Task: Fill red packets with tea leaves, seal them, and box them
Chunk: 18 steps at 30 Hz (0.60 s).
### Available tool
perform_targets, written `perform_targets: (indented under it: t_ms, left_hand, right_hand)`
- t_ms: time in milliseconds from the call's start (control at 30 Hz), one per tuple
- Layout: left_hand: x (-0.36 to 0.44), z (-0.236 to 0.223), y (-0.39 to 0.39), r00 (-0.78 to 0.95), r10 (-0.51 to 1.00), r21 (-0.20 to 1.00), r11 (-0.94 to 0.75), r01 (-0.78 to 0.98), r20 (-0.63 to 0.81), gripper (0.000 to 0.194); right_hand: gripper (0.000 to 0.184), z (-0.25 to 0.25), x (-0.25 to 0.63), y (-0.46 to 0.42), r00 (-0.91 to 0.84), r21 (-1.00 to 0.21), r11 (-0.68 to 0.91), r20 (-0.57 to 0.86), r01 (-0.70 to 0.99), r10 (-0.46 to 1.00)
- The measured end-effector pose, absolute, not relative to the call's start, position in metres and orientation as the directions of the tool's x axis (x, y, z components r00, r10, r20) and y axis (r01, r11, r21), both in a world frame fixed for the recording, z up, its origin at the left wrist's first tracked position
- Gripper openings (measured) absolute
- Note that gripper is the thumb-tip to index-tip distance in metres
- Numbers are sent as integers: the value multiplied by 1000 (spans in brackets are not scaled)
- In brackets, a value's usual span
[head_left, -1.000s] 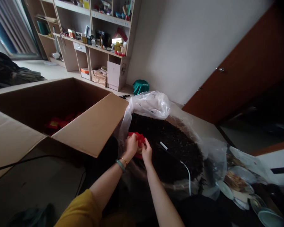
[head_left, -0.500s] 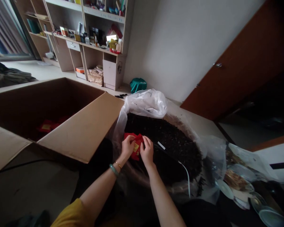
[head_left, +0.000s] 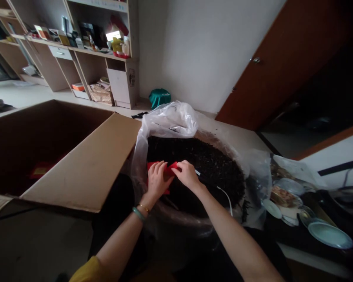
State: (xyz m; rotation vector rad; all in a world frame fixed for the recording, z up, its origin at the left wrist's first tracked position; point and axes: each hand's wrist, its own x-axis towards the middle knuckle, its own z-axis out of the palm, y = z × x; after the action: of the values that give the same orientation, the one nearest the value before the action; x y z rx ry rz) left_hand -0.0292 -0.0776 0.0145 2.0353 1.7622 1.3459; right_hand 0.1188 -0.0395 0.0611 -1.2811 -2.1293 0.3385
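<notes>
A small red packet [head_left: 171, 170] is held over the near left part of a round container of dark, shredded dry leaves [head_left: 206, 156]. My left hand [head_left: 158, 180] covers most of the packet, its fingers curled over it, and wears a bangle at the wrist. At the packet's upper right corner, my right hand [head_left: 188, 174] pinches the edge between thumb and fingers. Clear plastic [head_left: 167, 121] lines the container and bunches at its far rim. A short white strip [head_left: 197, 172] and a curved white handle-like piece [head_left: 227, 199] lie on the leaves.
To the left stands an open cardboard box [head_left: 85, 168] with red packets [head_left: 40, 170] inside. Bowls and lids [head_left: 329, 234] sit at the right. Behind are a green bag [head_left: 159, 98], a shelf unit [head_left: 119, 86] and a brown door [head_left: 261, 51].
The view has shifted, moving the surroundings left. My left hand now covers the packet's gold label. My right hand has turned sideways, pinching the packet's top corner.
</notes>
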Motion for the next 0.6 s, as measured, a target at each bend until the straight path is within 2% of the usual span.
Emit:
perform_targets:
  t_ms: [67,133,267,333,400,600]
  left_hand:
    - [-28,16,-81,24,830,495,-356,793,558,57]
    - [-27,15,-84,81,836,443,-367,818,543,58]
    - [-26,14,-85,134,846,419,-386,822,516,58]
    - [-25,15,-86,153,840,401,-399,825,520,57]
    - [-24,16,-86,157,829,368,-398,840,537,56]
    - [-22,15,-86,125,775,296,-378,877,620,43]
  right_hand:
    - [17,64,123,-44,-266,-594,414,324,690,908]
    - [19,63,128,-48,-230,-713,340,251,613,940]
    - [21,56,135,-53,-281,-935,181,94,303,955]
    - [23,56,136,-54,-335,-970,108,30,218,942]
    - [22,55,137,-55,-351,-976,64,-13,209,936]
    - [24,51,132,-57,-360,-986,20,-41,164,932]
